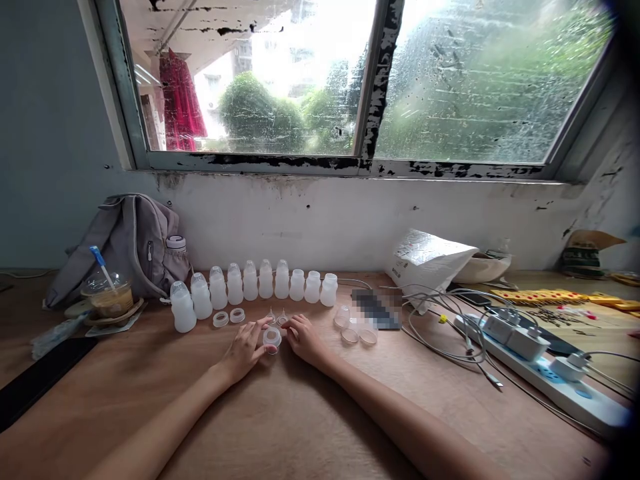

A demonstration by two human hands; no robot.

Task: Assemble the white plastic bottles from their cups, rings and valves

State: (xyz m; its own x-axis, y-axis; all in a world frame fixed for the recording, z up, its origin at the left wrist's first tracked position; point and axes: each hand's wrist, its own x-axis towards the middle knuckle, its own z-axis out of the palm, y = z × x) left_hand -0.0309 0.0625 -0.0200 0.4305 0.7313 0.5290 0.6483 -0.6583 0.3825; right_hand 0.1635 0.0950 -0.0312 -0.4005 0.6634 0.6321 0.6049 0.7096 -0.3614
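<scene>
My left hand (245,347) has its thumb and fingers curled around a clear round bottle cap (272,340) on the wooden table. Just beyond it stand two small clear bottle nipples (271,315), points up. The fingers of my right hand (306,341) are bent, their tips at the right nipple (283,318); its thumb is hidden. Two white collar rings (221,319) lie left of my left hand. Several clear caps (350,333) lie to the right. Behind runs a curved row of frosted baby bottles (235,285); most wear clear caps, and three at the right end (313,288) are uncapped.
A drink cup with a straw (107,293) and a grey backpack (135,247) are at left, near a black flat item (40,377). At right are tangled cables (440,333), a power strip (545,373) and a white bag (425,263). Windows are above the wall.
</scene>
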